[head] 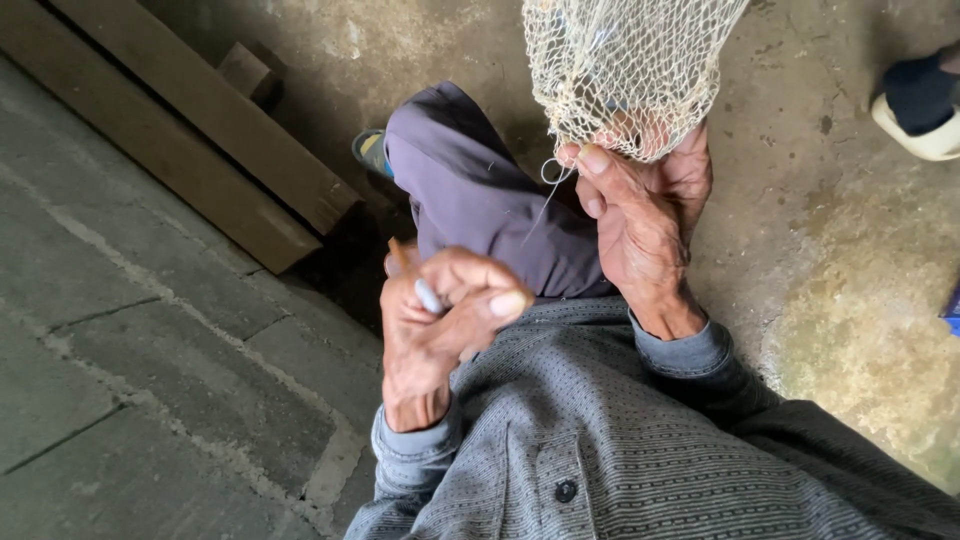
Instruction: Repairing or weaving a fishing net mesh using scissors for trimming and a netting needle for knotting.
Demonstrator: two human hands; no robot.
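Right hand (645,225) pinches the lower edge of the cream knotted mesh net (625,70) hanging above the knee, fingers closed. Left hand (440,320) is curled tight around a thin brown wooden stick (399,256), down by the lap.

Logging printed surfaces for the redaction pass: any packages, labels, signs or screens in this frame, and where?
None that can be made out. A blue sliver at the right edge is cut off, too little to identify.
In view instead: the right hand pinching a pale mesh net, and the left hand gripping a thin wooden tool.
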